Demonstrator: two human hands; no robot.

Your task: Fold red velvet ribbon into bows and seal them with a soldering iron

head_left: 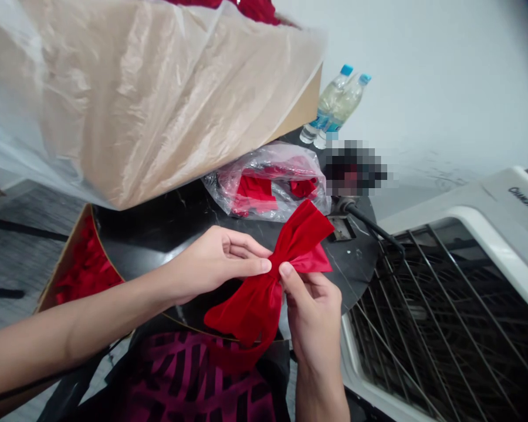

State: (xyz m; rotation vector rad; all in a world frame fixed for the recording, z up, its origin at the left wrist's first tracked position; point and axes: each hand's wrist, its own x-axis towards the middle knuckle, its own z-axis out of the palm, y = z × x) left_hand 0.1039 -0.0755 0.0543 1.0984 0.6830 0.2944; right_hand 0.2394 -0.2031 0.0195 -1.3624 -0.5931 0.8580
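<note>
Honestly, the weak spot I see is the gathered middle of the red bow [295, 237]: if either pinch eases, I judge the folds could spring apart or twist, since I see nothing else clamping them. Uneven pulling could leave the sides lopsided, and the velvet face may slide over the shiny one. The lower strip [250, 357] curves down over the patterned cloth [189, 375], so I reckon it could snag on the rim of the desk [154, 231] if I draw it back carelessly.

My left grip [217, 258] is nearly closed, thumb against bent fingers, pinching the left of the gather. My right grip [314, 302] presses its thumb on the front, right beside the other thumb; its fingers curl behind, where I cannot tell exactly what they touch. Between them the bow is held aloft, slanted, at the desk's near side, in front of the clear bag [286, 206].
</note>
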